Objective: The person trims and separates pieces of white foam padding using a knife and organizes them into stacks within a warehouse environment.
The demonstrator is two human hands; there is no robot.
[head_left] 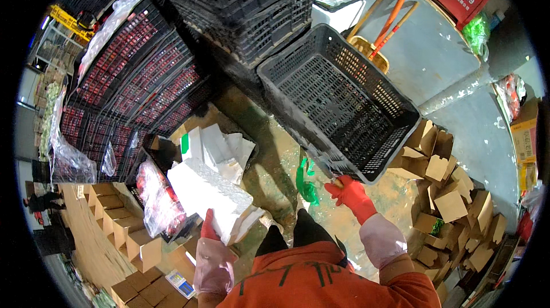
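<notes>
My right hand point(350, 196), in a red glove with a pale pink cuff, is closed at the near corner of a black plastic crate point(392, 142). The crate is tilted, has slotted walls, and nothing lies in it. A small tan bit shows at the fingers; I cannot make out what it is. My left hand point(209, 226), gloved the same way, grips the near end of a stack of white foam boards point(209, 190). Part of that hand is hidden behind the boards. More white pieces point(220, 147) lie just beyond them.
Black crates point(246, 16) stand stacked ahead, and crates of red goods point(137, 61) at left. Small open cardboard boxes point(450, 205) heap at right; others point(123, 222) line the left. Green plastic scrap point(306, 182) lies on the wet floor. Long-handled tools point(395, 13) lean behind.
</notes>
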